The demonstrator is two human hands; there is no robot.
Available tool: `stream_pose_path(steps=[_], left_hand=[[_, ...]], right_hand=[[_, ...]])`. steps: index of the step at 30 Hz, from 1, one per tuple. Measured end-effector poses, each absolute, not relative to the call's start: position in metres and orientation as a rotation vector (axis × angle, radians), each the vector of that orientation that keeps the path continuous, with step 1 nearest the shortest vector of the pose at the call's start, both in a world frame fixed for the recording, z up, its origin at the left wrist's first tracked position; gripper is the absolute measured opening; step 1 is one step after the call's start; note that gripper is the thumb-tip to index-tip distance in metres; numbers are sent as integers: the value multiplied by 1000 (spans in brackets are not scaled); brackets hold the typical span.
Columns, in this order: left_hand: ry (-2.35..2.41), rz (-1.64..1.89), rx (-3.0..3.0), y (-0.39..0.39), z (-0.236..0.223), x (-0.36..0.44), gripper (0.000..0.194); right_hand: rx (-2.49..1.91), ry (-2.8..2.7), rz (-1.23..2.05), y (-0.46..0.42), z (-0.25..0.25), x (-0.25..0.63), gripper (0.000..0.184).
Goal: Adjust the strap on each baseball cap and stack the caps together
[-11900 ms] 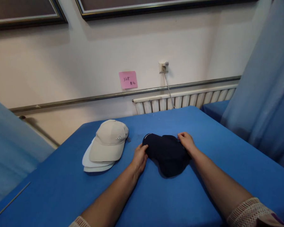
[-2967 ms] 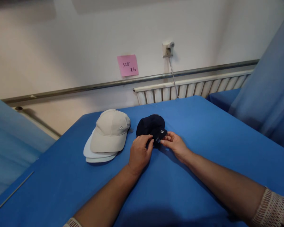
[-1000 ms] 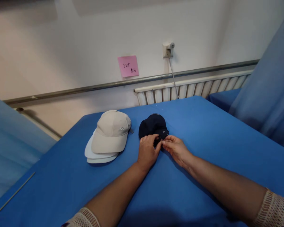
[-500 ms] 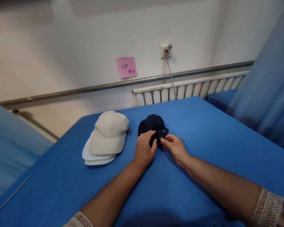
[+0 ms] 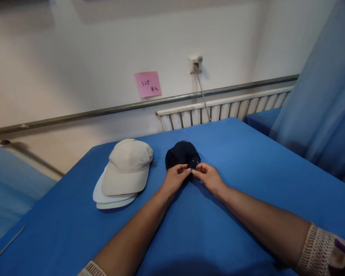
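A dark navy cap (image 5: 181,153) lies bunched up on the blue table (image 5: 247,161), its near edge under my fingers. My left hand (image 5: 175,178) pinches the cap's near edge, fingers closed. My right hand (image 5: 207,177) pinches the same edge from the right, fingertips meeting those of the left. To the left lies a stack of caps: a beige cap (image 5: 128,166) on top of two pale light-blue ones (image 5: 103,197).
A pink sticky note (image 5: 147,83) and a wall socket with a cable (image 5: 195,64) are on the wall behind, above a metal rail and a white radiator (image 5: 224,111). Blue curtains hang at right (image 5: 322,96) and left (image 5: 5,180).
My two hands have drawn together at the navy cap's near edge, and the small strap end seen between them is now covered. The view has shifted slightly right.
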State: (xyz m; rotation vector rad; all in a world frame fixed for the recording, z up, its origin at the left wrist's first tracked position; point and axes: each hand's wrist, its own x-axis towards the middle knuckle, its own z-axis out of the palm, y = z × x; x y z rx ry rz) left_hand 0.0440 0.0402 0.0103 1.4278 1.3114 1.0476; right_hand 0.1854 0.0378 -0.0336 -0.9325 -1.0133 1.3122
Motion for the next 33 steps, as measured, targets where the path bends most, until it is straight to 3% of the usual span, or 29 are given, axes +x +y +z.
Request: stream_pose_path(steps=[7,22,33], left_hand=[[1271,1063,1200,39,1,44,33],[1286,1166,1194,32,3,50,33],[1296,1074,1408,29,0,33,30]], right_hand=[[-1004,-998,1294,37,-38,183,32],[-1004,-966,1357,34,-33,185,29],[-812,-451,1762,32,-22,201,29]])
